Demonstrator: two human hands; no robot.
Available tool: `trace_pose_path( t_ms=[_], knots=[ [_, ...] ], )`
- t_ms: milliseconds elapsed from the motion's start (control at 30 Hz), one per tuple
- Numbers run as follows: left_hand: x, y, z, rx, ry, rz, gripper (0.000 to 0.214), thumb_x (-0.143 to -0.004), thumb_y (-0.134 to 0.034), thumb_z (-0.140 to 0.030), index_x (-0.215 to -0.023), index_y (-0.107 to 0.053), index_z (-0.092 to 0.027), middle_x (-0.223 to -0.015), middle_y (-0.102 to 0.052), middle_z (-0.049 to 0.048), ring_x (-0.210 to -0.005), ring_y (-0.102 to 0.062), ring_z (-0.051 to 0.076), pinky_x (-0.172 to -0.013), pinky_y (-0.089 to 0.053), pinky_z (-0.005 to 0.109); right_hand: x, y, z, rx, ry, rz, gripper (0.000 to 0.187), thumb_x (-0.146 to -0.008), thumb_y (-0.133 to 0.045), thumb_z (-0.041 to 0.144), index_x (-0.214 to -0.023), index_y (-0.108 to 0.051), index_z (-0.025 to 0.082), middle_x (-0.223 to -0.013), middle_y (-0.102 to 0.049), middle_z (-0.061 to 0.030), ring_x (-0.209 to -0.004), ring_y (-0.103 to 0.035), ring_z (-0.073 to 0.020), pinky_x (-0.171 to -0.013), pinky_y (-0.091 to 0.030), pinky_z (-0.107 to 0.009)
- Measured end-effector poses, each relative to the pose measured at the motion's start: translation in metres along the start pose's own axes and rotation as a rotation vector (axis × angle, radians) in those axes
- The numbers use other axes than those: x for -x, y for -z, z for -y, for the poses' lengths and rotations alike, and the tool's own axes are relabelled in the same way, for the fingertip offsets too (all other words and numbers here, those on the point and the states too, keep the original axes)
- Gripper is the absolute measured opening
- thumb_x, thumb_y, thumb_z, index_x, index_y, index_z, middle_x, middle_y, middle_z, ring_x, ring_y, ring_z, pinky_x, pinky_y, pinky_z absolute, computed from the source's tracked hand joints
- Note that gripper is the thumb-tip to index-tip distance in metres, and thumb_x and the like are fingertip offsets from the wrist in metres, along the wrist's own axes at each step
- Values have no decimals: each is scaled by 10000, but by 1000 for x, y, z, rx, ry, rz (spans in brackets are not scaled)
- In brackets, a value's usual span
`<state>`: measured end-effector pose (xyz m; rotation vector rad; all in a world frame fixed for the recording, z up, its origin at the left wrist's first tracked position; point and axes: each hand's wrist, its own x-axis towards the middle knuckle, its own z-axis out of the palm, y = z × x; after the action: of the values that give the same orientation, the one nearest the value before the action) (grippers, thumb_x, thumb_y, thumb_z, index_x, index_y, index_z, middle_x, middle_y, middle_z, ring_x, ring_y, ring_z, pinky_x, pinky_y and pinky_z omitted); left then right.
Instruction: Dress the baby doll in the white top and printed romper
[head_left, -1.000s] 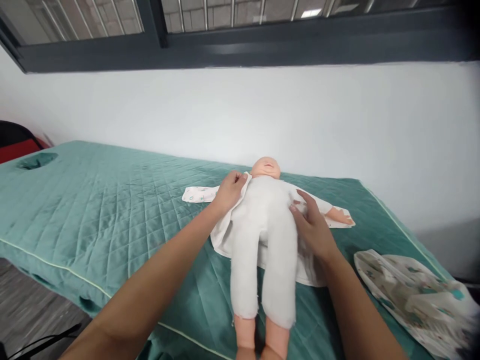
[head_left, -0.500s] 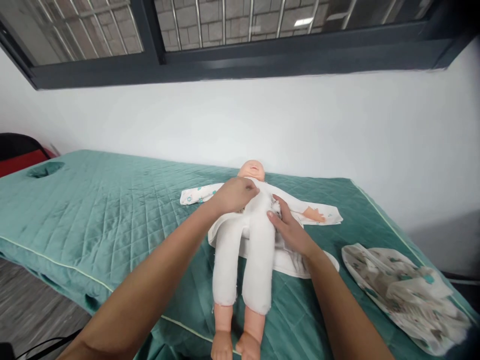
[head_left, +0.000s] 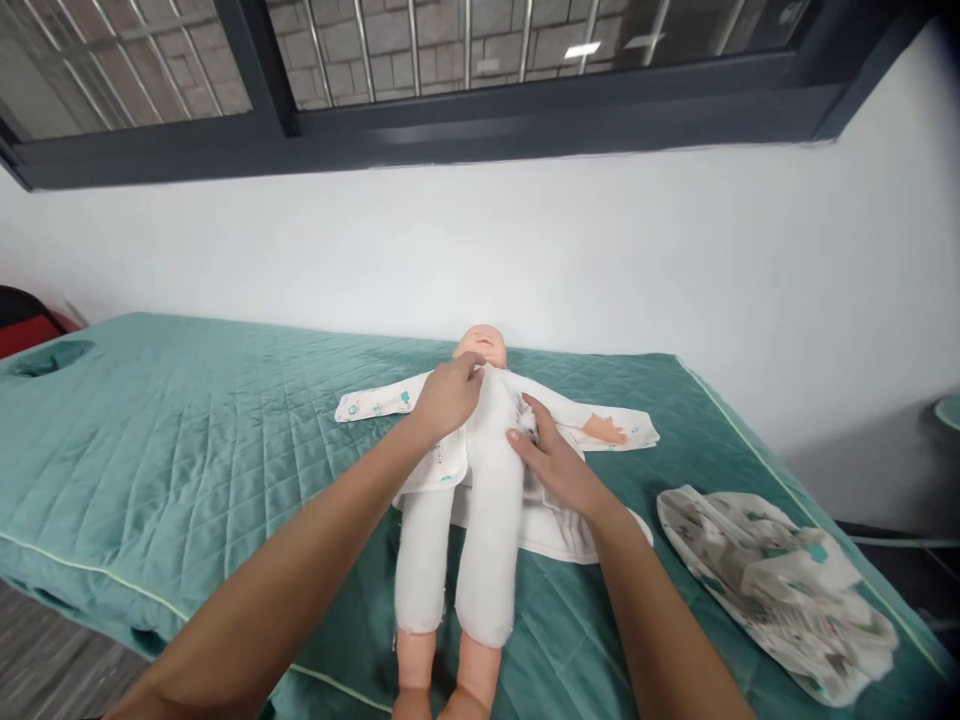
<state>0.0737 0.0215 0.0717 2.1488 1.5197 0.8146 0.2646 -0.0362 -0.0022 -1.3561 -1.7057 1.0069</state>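
A baby doll with a white cloth body lies on its back, its head toward the wall. Its arms are in a white printed baby shirt, spread out under it. My left hand is closed in a pinch at the doll's upper chest, on the edge of the shirt's front flap. That flap lies over the doll's left-hand side in view. At the doll's right-hand side in view, my right hand rests with thumb and fingers apart, touching the body beside bunched shirt cloth. Its fingertips are partly hidden.
A green quilted bed carries the doll and stands against a white wall below a dark window frame. Crumpled printed cloth lies at the bed's right end. A face hole is at the left end.
My left hand has moved slightly up toward the doll's neck, and the shirt's printed flap now shows over the hip below it. My right hand stays at the doll's side. The view shifted right.
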Motion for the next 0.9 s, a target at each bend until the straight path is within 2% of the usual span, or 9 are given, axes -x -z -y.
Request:
trace_pose_path(
  t_ms=[167, 233, 300, 367, 400, 467, 600, 733, 900],
  knots=[
    [-8, -13, -19, 56, -31, 49, 311, -932, -451, -186, -1147, -674, -216, -1245, -712, 47, -1184, -635, 219, -1037, -471, 343, 1, -8, 2, 2, 55, -31, 762, -967, -391, 646, -1580, -265, 211, -1657, -227, -84, -1544, -150, -214, -1271, -85, -412],
    [-14, -13, -24, 110, -26, 46, 282, -925, -471, -186, -1103, -687, -215, -1224, -719, 37, -1183, -634, 202, -1054, -461, 326, 1, -7, 3, -83, 36, -58, 697, -973, -391, 627, -1541, -353, 225, -1637, -285, -77, -1533, -190, -213, -1268, -105, -416],
    [-18, -13, -28, 151, -40, 31, 250, -923, -489, -200, -1069, -691, -211, -1196, -726, 34, -1163, -640, 188, -1054, -461, 309, -1, -3, 2, -230, -16, -105, 592, -965, -431, 592, -1435, -492, 238, -1535, -456, -85, -1454, -367, -236, -1231, -235, -436],
    [-21, -13, -30, 165, -66, 17, 231, -918, -501, -207, -1045, -693, -201, -1188, -725, 41, -1147, -644, 184, -1050, -463, 303, -3, -1, -1, -397, -88, -165, 495, -925, -517, 537, -1316, -559, 235, -1335, -621, -92, -1230, -586, -245, -1083, -435, -430],
    [-21, -14, -30, 172, -73, 16, 229, -917, -504, -210, -1045, -693, -199, -1197, -722, 43, -1145, -644, 184, -1045, -466, 301, -5, -1, -2, -460, -121, -196, 478, -887, -575, 508, -1279, -554, 234, -1233, -664, -84, -1080, -651, -231, -964, -510, -400],
    [-19, -18, -31, 183, -76, 21, 242, -915, -504, -221, -1069, -689, -202, -1215, -716, 37, -1150, -642, 185, -1032, -475, 300, -8, -5, -7, -501, -162, -244, 526, -811, -663, 471, -1252, -505, 233, -1087, -691, -58, -841, -670, -189, -743, -545, -327],
    [-11, -27, -29, 151, -68, 33, 275, -897, -509, -224, -1101, -694, -219, -1201, -726, 21, -1169, -637, 210, -1030, -479, 325, -18, -13, -15, -224, -216, -298, 520, -785, -660, 461, -1197, -481, 200, -931, -689, -44, -723, -640, -176, -621, -496, -286],
    [-6, -35, -28, 153, -101, 3, 267, -893, -499, -225, -1059, -708, -219, -1158, -744, 11, -1130, -656, 213, -1028, -477, 327, -28, -14, -16, 86, -251, -321, 340, -786, -628, 354, -1076, -540, 200, -946, -689, -66, -843, -661, -211, -736, -496, -312],
    [-4, -40, -29, 125, -126, 2, 242, -894, -491, -215, -995, -709, -231, -1102, -760, -5, -1061, -678, 195, -982, -494, 304, -31, -15, -10, 189, -247, -356, 309, -782, -614, 251, -1076, -540, 192, -990, -682, -105, -941, -641, -257, -806, -467, -347]
  ],
)
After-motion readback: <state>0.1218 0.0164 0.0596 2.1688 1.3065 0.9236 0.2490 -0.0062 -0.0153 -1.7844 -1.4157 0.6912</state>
